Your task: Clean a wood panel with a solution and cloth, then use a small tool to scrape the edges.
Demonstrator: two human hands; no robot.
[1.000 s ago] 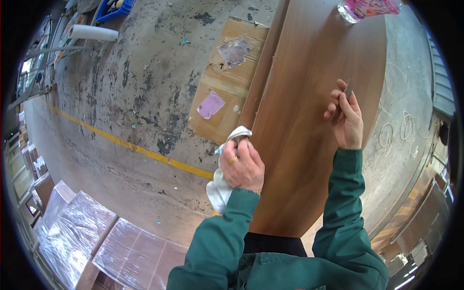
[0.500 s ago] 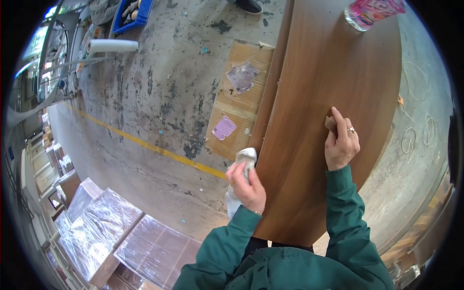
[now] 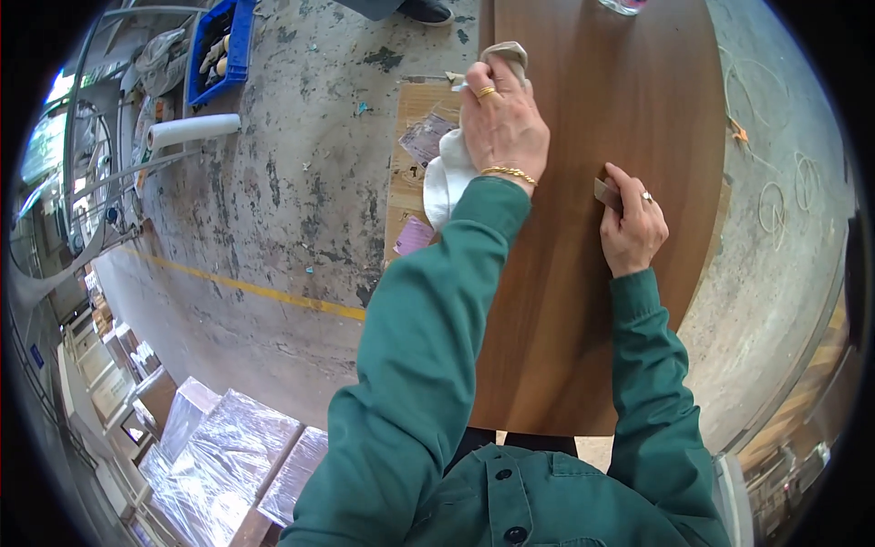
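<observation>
A long brown wood-grain panel (image 3: 565, 319) with a curved right side stretches away in front of me. My left hand (image 3: 506, 128) is closed on a white cloth (image 3: 447, 182), reaching far along the panel's left edge. Part of the cloth is bunched beyond the fingertips and the rest hangs over the side. Over the middle of the panel, my right hand (image 3: 633, 228) pinches a small flat grey-brown piece (image 3: 606, 193), like a scraper blade, between thumb and fingers.
A flattened cardboard sheet (image 3: 401, 196) with purple paper scraps lies on the worn floor left of the panel. A clear container (image 3: 623, 5) stands on the panel's far end. Wrapped boxes (image 3: 228, 447) sit lower left, a blue crate (image 3: 221, 55) upper left. Beyond it shows someone's shoe (image 3: 427, 11).
My left hand with the cloth has swept forward from the near left edge to the far left edge. My right hand has stayed over the panel with the small piece. The view has shifted.
</observation>
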